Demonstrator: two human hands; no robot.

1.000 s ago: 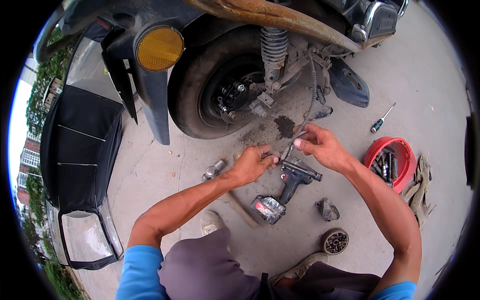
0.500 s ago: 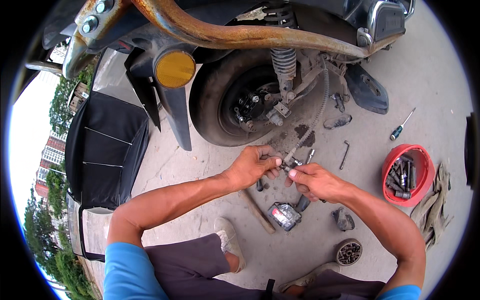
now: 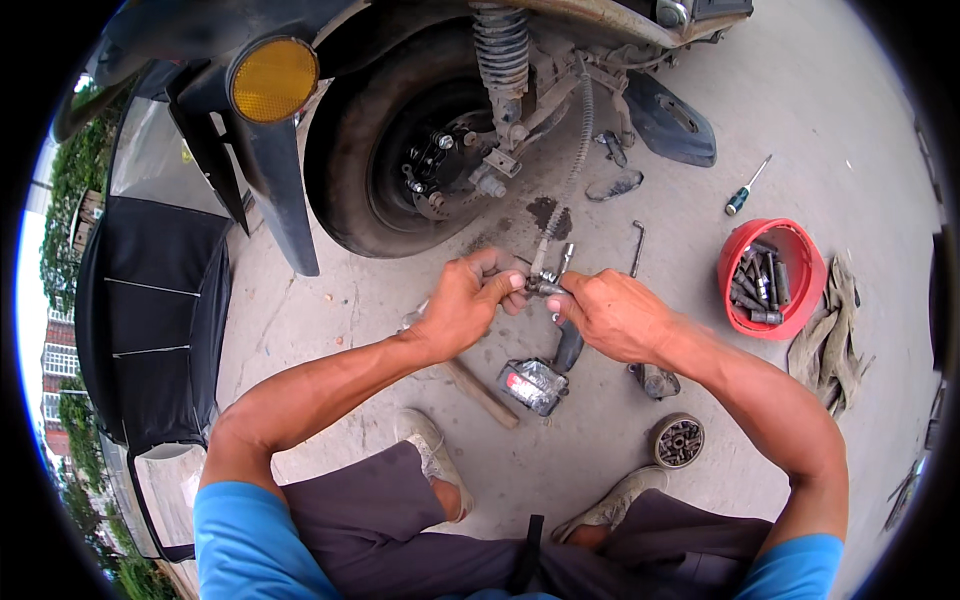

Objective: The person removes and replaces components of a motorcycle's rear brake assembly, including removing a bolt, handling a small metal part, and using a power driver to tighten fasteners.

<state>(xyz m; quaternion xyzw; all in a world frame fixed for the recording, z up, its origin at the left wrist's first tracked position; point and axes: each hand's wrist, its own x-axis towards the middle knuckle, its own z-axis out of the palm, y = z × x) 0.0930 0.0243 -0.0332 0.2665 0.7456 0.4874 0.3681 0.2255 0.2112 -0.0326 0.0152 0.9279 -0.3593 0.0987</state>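
Observation:
In front of the scooter's rear wheel [image 3: 345,175], both hands meet at the lower end of a ribbed grey hose or cable sleeve [image 3: 580,150] that hangs from the vehicle. My left hand [image 3: 465,300] pinches the small metal end fitting [image 3: 537,283], thumb against fingers. From the other side, my right hand [image 3: 615,315] grips a small metal piece pressed to that fitting; its kind is mostly hidden by the fingers. Just beyond the hands a metal socket [image 3: 567,256] points upward. Below them lies a power tool [image 3: 568,348] with a clear-and-red battery end [image 3: 535,386].
A red bowl [image 3: 735,300] of sockets stands at right, beside grey gloves [image 3: 830,335]. A screwdriver [image 3: 745,190], a bent wrench [image 3: 638,248] and a dark plastic cover [image 3: 670,120] lie on the ground. A round tin of bolts [image 3: 678,440] and a wooden handle [image 3: 480,395] are near my feet.
The view has shifted, so the surroundings sit farther left and higher in the picture. Both hands stay together at the fitting; my right fingers are now curled more closely around their piece.

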